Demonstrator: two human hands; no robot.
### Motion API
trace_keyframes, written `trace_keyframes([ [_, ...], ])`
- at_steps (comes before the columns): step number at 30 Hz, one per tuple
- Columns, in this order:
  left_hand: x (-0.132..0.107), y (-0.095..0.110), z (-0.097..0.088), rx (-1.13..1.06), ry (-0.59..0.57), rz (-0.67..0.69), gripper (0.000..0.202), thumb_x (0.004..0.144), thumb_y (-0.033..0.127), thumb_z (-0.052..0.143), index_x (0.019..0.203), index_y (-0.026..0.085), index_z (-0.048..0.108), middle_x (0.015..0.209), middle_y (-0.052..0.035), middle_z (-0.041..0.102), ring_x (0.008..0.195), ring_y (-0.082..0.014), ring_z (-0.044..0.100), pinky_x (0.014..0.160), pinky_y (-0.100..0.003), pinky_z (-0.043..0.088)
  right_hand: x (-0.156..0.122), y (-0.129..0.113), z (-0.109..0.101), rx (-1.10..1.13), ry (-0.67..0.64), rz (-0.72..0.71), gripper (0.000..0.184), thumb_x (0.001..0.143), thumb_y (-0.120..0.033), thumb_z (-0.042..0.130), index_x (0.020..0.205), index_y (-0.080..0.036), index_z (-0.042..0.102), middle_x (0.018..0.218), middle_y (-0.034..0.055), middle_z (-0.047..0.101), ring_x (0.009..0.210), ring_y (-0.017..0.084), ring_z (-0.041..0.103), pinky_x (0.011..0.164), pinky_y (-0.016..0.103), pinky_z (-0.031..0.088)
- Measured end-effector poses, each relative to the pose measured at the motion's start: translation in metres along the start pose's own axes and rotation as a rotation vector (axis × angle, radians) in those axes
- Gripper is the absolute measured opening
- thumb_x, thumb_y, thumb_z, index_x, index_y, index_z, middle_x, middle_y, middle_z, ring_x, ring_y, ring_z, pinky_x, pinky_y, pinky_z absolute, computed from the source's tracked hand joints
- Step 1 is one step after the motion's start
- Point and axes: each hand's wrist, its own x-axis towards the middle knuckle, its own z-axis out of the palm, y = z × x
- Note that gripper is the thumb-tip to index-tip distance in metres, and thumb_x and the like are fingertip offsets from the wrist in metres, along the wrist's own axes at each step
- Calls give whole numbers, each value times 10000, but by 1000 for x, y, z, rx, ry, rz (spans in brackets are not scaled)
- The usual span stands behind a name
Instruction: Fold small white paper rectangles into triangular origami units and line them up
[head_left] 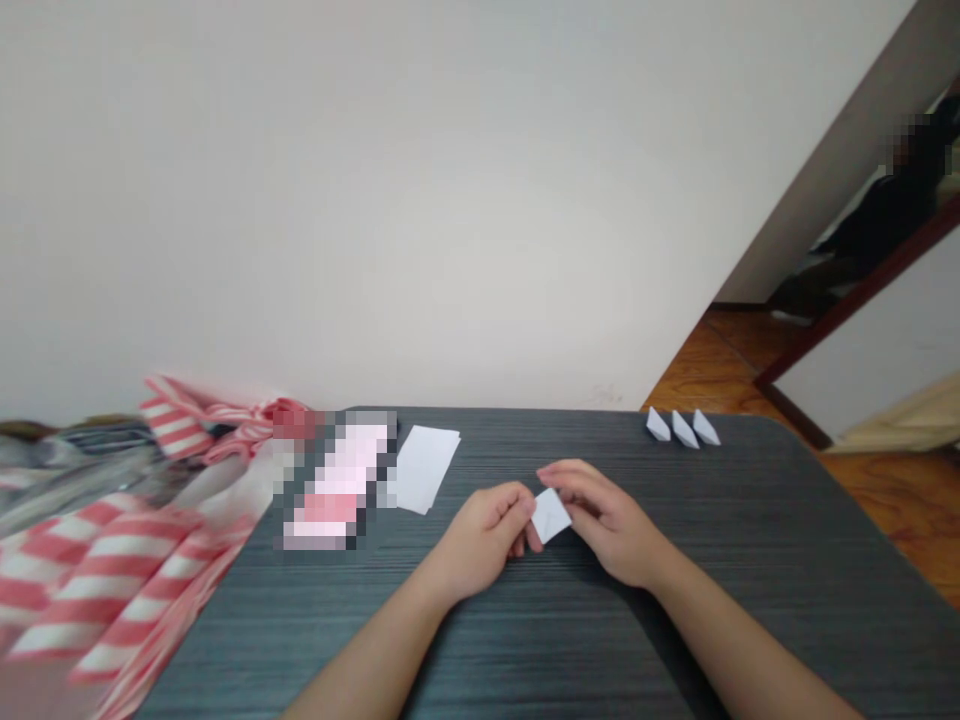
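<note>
My left hand and right hand hold small folded white paper between them, over dark grey tabletop; fingers pinching its edges. White paper stack left of hands; three folded paper pieces near far edge.

The right hand partly hides the small white paper. At nine o'clock, a pink-and-white object is pixelated past naming; at two o'clock, so is a dark shape. Red-striped material runs off the left edge.
</note>
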Motion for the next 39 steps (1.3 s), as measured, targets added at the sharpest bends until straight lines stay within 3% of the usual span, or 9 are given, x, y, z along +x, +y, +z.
trace_keyframes([
  [3, -1, 5, 0, 123, -15, 20, 331, 957, 367, 462, 763, 155, 626, 610, 10, 601, 556, -106, 522, 559, -210, 388, 1, -2, 0, 6, 1, -1, 174, 924, -125, 508, 994, -222, 634, 1225, 94, 588, 1111, 210, 569, 847, 321, 483],
  [6, -2, 7, 2, 105, -22, 16, 251, 949, 334, 474, 915, 164, 656, 777, -12, 685, 579, -101, 543, 562, -207, 402, 0, -1, 1, 22, 37, 31, 94, 920, -145, 541, 911, -208, 610, 1168, 88, 610, 1017, 198, 598, 793, 299, 487],
  [9, -1, 6, 4, 65, 0, 18, 244, 945, 333, 481, 979, 171, 661, 844, -21, 692, 587, -99, 550, 570, -207, 421, -1, 2, 2, 29, 71, 76, 74, 936, -172, 538, 914, -205, 599, 1007, 63, 653, 905, 185, 616, 779, 298, 485],
  [12, 0, 1, 3, 36, 27, 17, 266, 954, 351, 467, 951, 165, 657, 673, 6, 621, 557, -107, 536, 556, -207, 418, 0, 3, 0, -15, 61, 103, 86, 939, -174, 537, 940, -203, 618, 858, 32, 655, 786, 169, 611, 724, 282, 475],
  [17, 1, -4, 2, -62, 30, 25, 386, 984, 433, 373, 971, 146, 630, 569, 16, 561, 522, -124, 524, 525, -218, 406, 2, 1, -3, -91, 20, 2, 194, 941, -153, 521, 1051, -205, 672, 896, 44, 658, 827, 170, 611, 759, 286, 464],
  [24, -2, 9, 4, 186, -9, -5, 286, 927, 382, 515, 864, 148, 667, 595, 22, 573, 538, -102, 502, 516, -198, 348, 1, 5, 2, -63, 13, 82, 210, 918, -178, 556, 1100, -196, 658, 843, 29, 640, 737, 153, 587, 677, 265, 463],
  [31, -2, 5, 3, 181, 38, -7, 316, 942, 396, 477, 792, 157, 619, 554, 29, 560, 512, -102, 495, 514, -198, 347, -1, 6, 4, 28, -9, 149, 208, 915, -219, 564, 1110, -190, 630, 795, 11, 635, 658, 135, 562, 617, 249, 446],
  [39, -2, 6, 4, 169, 37, -4, 342, 918, 412, 507, 763, 152, 664, 542, 19, 573, 501, -105, 507, 503, -198, 348, 0, 1, 4, 31, -22, 165, 48, 900, -213, 606, 941, -190, 598, 683, -25, 629, 585, 116, 539, 563, 222, 404],
])
